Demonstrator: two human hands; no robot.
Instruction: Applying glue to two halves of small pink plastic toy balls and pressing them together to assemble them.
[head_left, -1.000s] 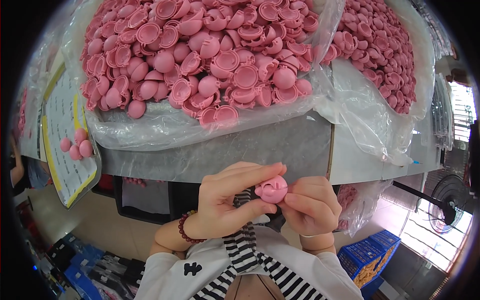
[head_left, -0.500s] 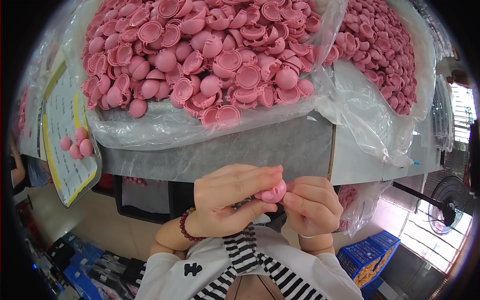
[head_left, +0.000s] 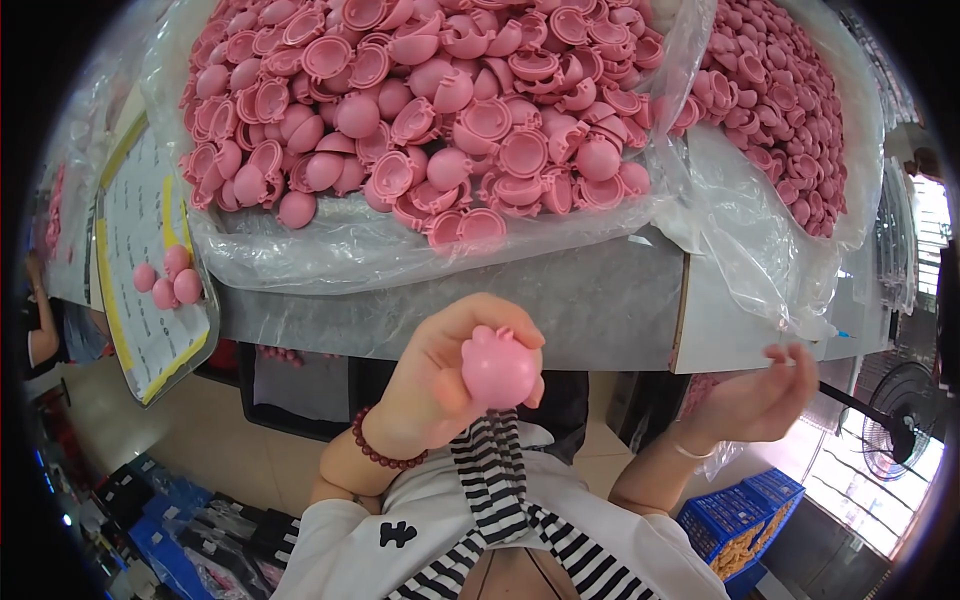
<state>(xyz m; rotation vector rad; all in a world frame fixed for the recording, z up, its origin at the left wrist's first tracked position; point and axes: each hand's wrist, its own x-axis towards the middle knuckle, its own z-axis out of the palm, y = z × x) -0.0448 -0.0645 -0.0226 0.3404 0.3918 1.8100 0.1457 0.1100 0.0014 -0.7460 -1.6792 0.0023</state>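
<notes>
My left hand [head_left: 440,375] holds a round pink plastic ball [head_left: 497,368] with small ears, close in front of my chest. My right hand [head_left: 758,400] is off to the right, palm up, fingers spread, with nothing in it. Ahead on the grey table edge [head_left: 560,310] lies a big heap of pink half-shells [head_left: 440,110] on clear plastic sheeting. A second heap of pink shells [head_left: 780,110] fills a clear bag at the right.
A tilted tray with a printed sheet [head_left: 150,260] at the left carries three pink balls [head_left: 168,280]. A blue crate [head_left: 745,510] stands on the floor at lower right, a black fan [head_left: 900,420] beyond it. Dark boxes [head_left: 170,530] lie at lower left.
Both hands were pressing a pink piece together in front of my chest. Now my right hand has let go and swung out to the right, and my left hand alone holds the closed ball.
</notes>
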